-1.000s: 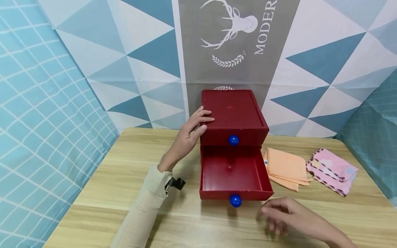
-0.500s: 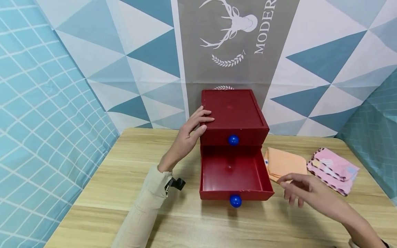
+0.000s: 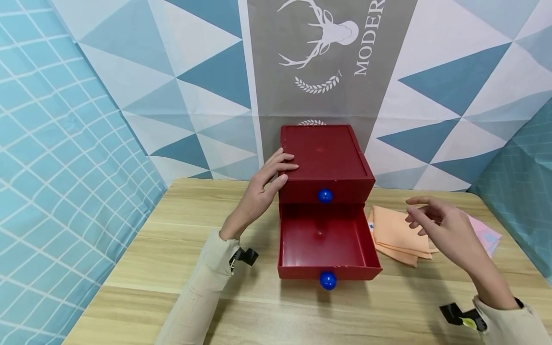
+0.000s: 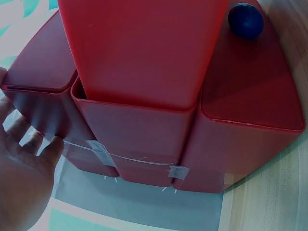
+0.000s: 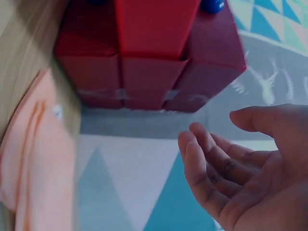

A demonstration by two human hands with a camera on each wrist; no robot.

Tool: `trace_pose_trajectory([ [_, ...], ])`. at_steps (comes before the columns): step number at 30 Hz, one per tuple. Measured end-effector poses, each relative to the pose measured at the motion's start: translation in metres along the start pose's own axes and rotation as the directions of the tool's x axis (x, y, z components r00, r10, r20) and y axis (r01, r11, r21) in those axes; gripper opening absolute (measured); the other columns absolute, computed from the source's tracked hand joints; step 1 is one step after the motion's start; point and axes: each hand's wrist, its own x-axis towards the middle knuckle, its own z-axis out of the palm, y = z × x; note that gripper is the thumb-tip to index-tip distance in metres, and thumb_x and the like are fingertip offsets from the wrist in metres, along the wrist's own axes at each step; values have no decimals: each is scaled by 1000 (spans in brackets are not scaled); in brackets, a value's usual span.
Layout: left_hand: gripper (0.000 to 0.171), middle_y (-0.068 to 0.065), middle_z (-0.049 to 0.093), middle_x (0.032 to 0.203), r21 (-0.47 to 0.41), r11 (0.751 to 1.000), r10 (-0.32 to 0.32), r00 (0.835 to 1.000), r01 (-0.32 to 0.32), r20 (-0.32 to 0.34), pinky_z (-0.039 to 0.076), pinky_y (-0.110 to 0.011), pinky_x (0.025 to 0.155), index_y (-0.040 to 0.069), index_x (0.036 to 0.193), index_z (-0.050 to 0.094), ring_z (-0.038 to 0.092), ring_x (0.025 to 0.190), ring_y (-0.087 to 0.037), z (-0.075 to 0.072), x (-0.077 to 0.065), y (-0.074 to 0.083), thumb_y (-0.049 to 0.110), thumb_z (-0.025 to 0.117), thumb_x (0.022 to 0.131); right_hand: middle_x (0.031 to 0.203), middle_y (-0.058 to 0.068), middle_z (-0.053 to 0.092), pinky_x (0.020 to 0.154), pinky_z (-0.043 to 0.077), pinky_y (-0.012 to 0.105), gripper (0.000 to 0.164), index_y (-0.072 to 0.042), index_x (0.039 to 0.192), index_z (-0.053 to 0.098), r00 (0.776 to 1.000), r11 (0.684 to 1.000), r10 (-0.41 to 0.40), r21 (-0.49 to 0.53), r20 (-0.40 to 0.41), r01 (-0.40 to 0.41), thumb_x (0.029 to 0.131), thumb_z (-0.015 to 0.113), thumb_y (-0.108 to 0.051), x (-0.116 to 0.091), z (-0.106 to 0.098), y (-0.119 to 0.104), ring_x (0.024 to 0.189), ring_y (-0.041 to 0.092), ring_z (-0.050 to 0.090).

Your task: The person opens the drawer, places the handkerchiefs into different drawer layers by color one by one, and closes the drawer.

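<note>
A dark red drawer unit [image 3: 323,153] stands against the patterned backdrop. Its middle drawer [image 3: 302,244] is pulled out toward me, with bare red walls and floor and a blue knob [image 3: 328,281] in front. My left hand [image 3: 260,184] rests on the unit's upper left edge, fingers spread over the top. The left wrist view shows that hand [image 4: 24,168] along the unit's side. Over the folded orange cloth [image 3: 392,230] hovers my right hand [image 3: 453,235], fingers loosely bent with nothing between them. Partly behind it lies a pink cloth [image 3: 487,235].
Another blue knob [image 3: 325,195] sits on the top drawer, which is pushed in. The left wrist view shows a lower drawer's knob [image 4: 245,20]. Clear tape [image 4: 101,151] joins the stacked tiers. The wooden table [image 3: 172,268] ends at blue cloth walls on both sides.
My right hand has moved from in front of the pulled-out drawer, up and to the right, over the orange cloth. The left hand and the drawer unit have stayed in place.
</note>
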Motion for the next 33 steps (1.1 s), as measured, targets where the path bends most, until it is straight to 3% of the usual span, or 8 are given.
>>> trace_pose_trajectory([
  [8,32,-5,48,148,31,999,43,999,-43,-14,26,-39,120,11,130,64,19,152,-24,1,2,-35,17,49,103,97,21,71,52,49,22,36,0,128,60,998,994,-7,-111,-66,0,102,57,-25,7,6,38,69,-3,60],
  [13,32,-2,47,148,30,999,35,999,-35,-9,26,-39,120,16,131,64,19,152,-23,1,1,-39,24,49,103,110,29,65,59,49,19,39,3,132,55,1000,992,-8,-128,-28,4,103,55,-23,9,7,58,86,26,66],
  [16,32,-1,48,148,31,999,30,999,-30,-12,26,-39,120,16,131,64,19,152,-22,1,1,-39,22,49,103,119,32,60,72,56,36,42,7,136,50,1000,990,-15,-139,26,19,104,52,-21,10,11,69,101,45,61],
  [20,32,0,48,148,26,999,28,1000,-27,-14,26,-39,120,16,130,65,19,151,-22,3,0,-39,19,49,103,131,38,50,83,48,65,46,12,139,45,998,989,-7,-149,67,17,105,50,-19,10,17,82,111,55,54],
  [23,32,0,48,148,23,999,26,1000,-25,-14,26,-39,120,16,130,65,19,151,-22,3,0,-39,19,49,103,134,41,46,85,45,69,46,12,140,44,996,990,18,-138,88,-5,105,49,-18,9,20,90,110,59,53],
  [27,32,1,48,148,26,999,20,1000,-20,-17,26,-38,120,16,130,65,19,151,-22,3,0,-39,21,50,103,124,38,55,77,51,60,49,11,142,43,990,988,40,-152,137,-19,106,47,-22,10,22,99,96,51,60],
  [30,32,1,48,148,30,999,18,1000,-18,-19,27,-39,119,16,130,65,19,151,-22,3,0,-38,22,50,103,98,25,62,64,47,42,49,12,141,43,982,984,46,-178,182,-13,106,47,-23,11,23,105,75,31,58],
  [33,32,0,48,148,33,999,22,1000,-21,-20,28,-40,119,15,130,65,20,151,-23,2,0,-38,23,50,103,92,20,63,61,45,37,44,13,135,48,978,982,45,-190,203,-6,105,49,-20,11,25,110,73,25,55],
])
